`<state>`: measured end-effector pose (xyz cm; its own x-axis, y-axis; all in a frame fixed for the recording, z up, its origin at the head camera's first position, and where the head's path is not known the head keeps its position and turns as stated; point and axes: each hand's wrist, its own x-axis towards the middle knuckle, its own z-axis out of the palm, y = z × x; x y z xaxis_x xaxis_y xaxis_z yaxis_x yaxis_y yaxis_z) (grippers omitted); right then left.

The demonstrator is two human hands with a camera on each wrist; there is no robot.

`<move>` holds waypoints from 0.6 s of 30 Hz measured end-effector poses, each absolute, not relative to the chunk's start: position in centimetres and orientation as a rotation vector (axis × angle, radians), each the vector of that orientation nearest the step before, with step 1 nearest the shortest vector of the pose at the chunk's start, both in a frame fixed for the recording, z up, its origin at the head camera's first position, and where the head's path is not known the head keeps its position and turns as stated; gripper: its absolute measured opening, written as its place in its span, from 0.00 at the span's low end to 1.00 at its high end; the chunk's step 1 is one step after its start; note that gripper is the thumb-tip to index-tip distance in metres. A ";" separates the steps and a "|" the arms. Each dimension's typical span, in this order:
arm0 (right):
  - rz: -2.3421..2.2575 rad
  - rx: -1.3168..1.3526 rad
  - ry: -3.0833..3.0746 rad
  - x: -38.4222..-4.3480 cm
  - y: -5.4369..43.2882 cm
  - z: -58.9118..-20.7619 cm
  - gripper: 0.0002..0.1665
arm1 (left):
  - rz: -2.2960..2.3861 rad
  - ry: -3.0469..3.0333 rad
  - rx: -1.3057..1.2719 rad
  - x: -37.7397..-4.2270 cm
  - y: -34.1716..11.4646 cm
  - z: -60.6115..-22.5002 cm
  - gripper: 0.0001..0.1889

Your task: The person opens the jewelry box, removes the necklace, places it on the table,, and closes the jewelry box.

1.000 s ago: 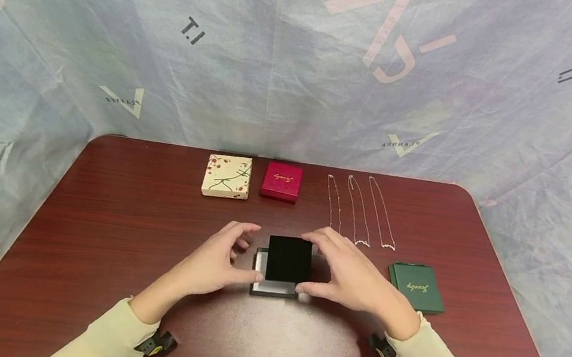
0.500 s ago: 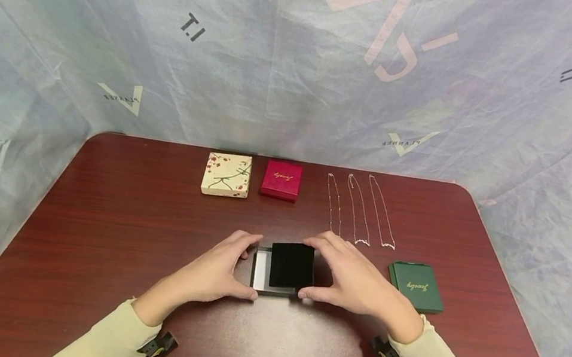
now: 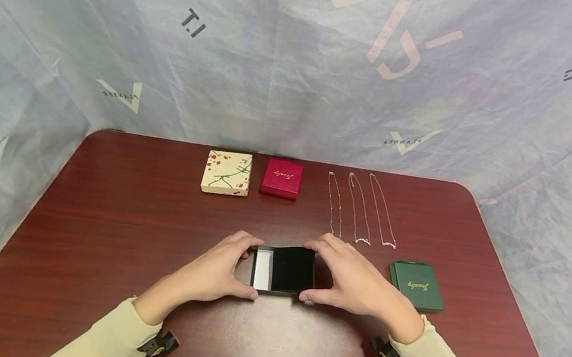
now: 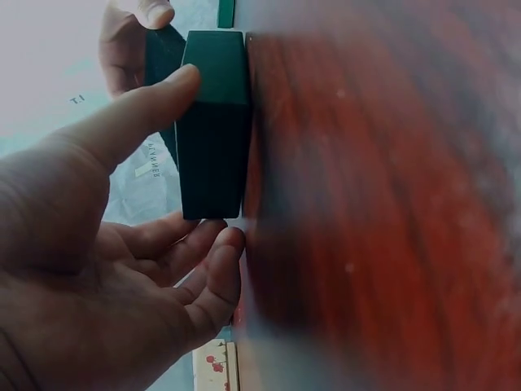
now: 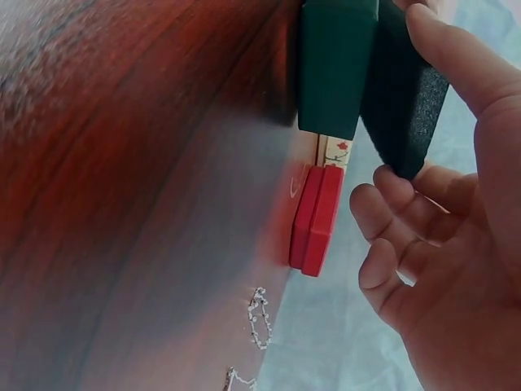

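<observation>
A dark green jewelry box base with a white interior rests on the table. My left hand grips its left end, thumb on the near side and fingertips on the far side. My right hand pinches a black foam pad between its thumb and fingertips. The pad slants over the base, its left edge lower, leaving a white strip uncovered at the left. In the right wrist view, the raised side of the pad stands clear above the green wall of the base.
A green lid marked "Jewelry" lies right of the right hand. Toward the back stand a cream floral box and a red jewelry box. Three chain necklaces, including a middle necklace, lie behind the right hand.
The black pad has moved right and toward the person, and now tilts down at its left edge into the base. The left hand has closed in on the base's left end.
</observation>
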<state>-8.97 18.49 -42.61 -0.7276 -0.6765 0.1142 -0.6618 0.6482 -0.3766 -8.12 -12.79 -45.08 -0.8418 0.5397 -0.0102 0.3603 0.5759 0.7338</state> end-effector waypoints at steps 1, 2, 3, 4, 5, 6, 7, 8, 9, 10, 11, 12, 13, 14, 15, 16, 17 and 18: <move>-0.617 -1.143 2.818 -9.0 18.4 -42.6 0.51 | 1.123 2.574 0.746 -8.1 -12.8 -45.0 0.48; -0.611 -1.141 2.816 -9.0 18.4 -42.6 0.51 | 1.126 2.574 0.744 -8.1 -12.8 -45.0 0.48; -0.606 -1.139 2.815 -9.0 18.3 -42.6 0.51 | 1.130 2.574 0.744 -8.1 -12.8 -45.0 0.47; -0.597 -1.137 2.813 -9.0 18.3 -42.6 0.51 | 1.132 2.574 0.747 -8.1 -12.8 -45.0 0.47; -0.588 -1.136 2.813 -9.0 18.2 -42.6 0.51 | 1.135 2.574 0.751 -8.1 -12.8 -45.0 0.47; -0.579 -1.137 2.813 -9.1 18.1 -42.6 0.51 | 1.135 2.580 0.760 -8.1 -12.8 -45.0 0.47; -0.569 -1.138 2.813 -9.1 18.0 -42.7 0.51 | 1.136 2.583 0.763 -8.1 -12.8 -45.0 0.47; -0.563 -1.140 2.813 -9.1 17.9 -42.8 0.51 | 1.136 2.586 0.767 -8.1 -12.8 -45.0 0.47; -0.558 -1.141 2.815 -9.1 17.7 -42.8 0.51 | 1.134 2.591 0.775 -8.0 -12.7 -45.0 0.47; -0.555 -1.144 2.815 -9.1 17.6 -42.8 0.50 | 1.131 2.595 0.779 -8.0 -12.7 -45.0 0.46; -0.553 -1.148 2.817 -9.2 17.5 -42.9 0.50 | 1.129 2.600 0.780 -8.0 -12.7 -45.1 0.46; -0.554 -1.151 2.818 -9.2 17.3 -43.0 0.50 | 1.126 2.606 0.786 -8.0 -12.7 -45.1 0.46; -0.558 -1.153 2.817 -9.2 17.2 -43.1 0.50 | 1.126 2.607 0.785 -8.0 -12.7 -45.1 0.46; -0.564 -1.156 2.816 -9.2 17.1 -43.1 0.50 | 1.124 2.611 0.789 -8.0 -12.7 -45.2 0.45; -0.566 -1.159 2.816 -9.2 17.0 -43.1 0.50 | 1.122 2.615 0.793 -7.9 -12.6 -45.2 0.45; -0.568 -1.162 2.817 -9.2 16.9 -43.2 0.50 | 1.123 2.615 0.795 -7.9 -12.6 -45.2 0.45; -0.570 -1.160 2.818 -9.2 16.8 -43.2 0.50 | 1.124 2.616 0.798 -7.9 -12.6 -45.2 0.45; -0.571 -1.160 2.819 -9.2 16.8 -43.3 0.50 | 1.125 2.616 0.801 -7.9 -12.6 -45.3 0.44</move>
